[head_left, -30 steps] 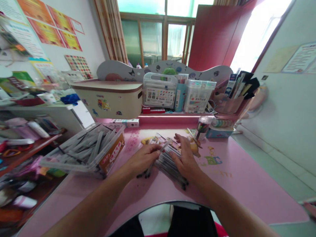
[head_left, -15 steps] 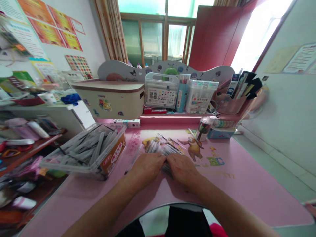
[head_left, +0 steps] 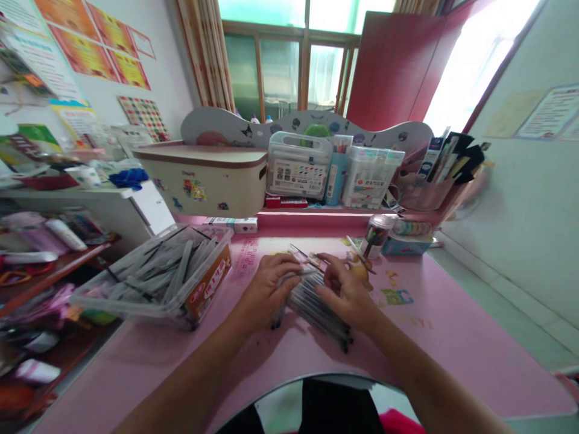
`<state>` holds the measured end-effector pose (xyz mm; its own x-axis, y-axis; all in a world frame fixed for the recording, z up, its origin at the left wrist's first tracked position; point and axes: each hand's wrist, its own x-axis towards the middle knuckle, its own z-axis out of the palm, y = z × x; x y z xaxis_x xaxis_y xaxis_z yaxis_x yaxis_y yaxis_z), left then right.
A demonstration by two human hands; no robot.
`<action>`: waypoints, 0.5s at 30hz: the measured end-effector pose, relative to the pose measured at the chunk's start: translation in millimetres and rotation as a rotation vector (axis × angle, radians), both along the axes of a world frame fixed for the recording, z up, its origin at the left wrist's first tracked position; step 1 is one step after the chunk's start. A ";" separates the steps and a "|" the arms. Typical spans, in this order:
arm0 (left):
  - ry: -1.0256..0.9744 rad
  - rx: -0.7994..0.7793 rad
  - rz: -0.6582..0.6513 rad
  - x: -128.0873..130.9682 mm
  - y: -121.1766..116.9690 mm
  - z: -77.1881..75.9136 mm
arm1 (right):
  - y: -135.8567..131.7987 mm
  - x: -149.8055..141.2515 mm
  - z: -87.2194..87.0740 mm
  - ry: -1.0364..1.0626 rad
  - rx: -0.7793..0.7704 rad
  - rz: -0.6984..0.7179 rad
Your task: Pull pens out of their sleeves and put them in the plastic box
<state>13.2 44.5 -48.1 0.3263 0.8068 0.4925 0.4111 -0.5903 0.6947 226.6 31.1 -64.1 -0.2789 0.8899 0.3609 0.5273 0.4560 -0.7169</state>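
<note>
A heap of clear pens with black tips (head_left: 319, 310) lies on the pink desk (head_left: 452, 349) in front of me. My left hand (head_left: 266, 289) rests on the left side of the heap, fingers curled round a few pens. My right hand (head_left: 346, 289) lies over the right side, fingers bent and pinching at the pens' far ends. To the left stands an open clear plastic box (head_left: 158, 280) filled with several more pens of the same kind.
A cream storage box (head_left: 203, 178), marker cases (head_left: 296, 166) and a holder of pens (head_left: 434, 175) line the raised back shelf. A small jar (head_left: 375, 235) and a tape box (head_left: 407, 238) stand behind the heap. Cluttered shelves (head_left: 40, 265) flank the left side.
Both hands slid toward me over the pens, then moved back out to the far end of the heap, which now shows again near my wrists.
</note>
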 end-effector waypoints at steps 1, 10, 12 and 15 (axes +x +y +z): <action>-0.163 -0.098 0.005 2.0 0.0 0.2 | 1.8 0.3 -0.7 0.117 -0.056 -0.007; -0.875 -0.677 -0.005 17.8 -4.1 -7.5 | 3.6 -9.7 -4.9 0.261 -0.314 0.144; -0.868 -0.639 0.004 17.8 -4.6 -8.4 | 3.5 -11.5 -6.7 0.326 -0.401 0.133; -0.843 -0.608 0.005 17.3 -5.9 -8.9 | 4.2 -12.7 -8.0 0.386 -0.477 0.075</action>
